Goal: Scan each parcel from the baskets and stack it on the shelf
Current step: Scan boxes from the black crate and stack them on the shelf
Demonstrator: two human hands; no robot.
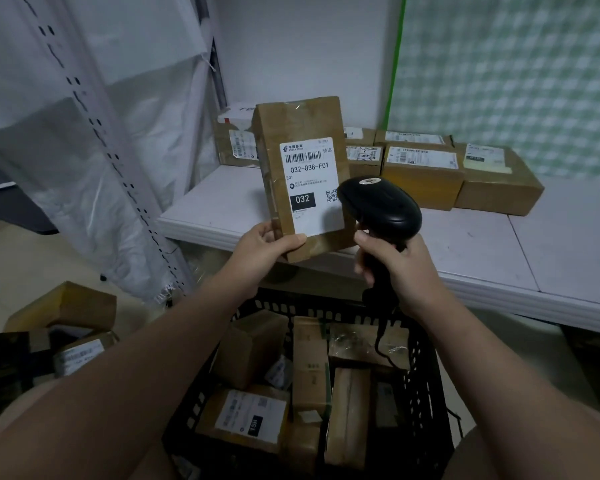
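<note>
A black basket (426,375) full of boxes sits below the hands, at the front edge of a white shelf (482,247). A row of boxes (420,181) lines the shelf's back wall, and a plastic sheet (118,168) hangs at left. The left hand (260,247) grips the parcel (302,126) by its bottom corner above the shelf's front edge. Its long axis is upright and its label (310,185) faces the camera. The right hand (402,268) is wrapped round the handle of the scanner (381,206), just beside the parcel's lower right. White shelf surface shows between the parcel and the row.

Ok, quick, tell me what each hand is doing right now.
Left hand: fingers grip the bottom of the upright cardboard parcel, label facing the camera.
Right hand: fingers wrapped round the handle of the black scanner, aimed at the label.
</note>
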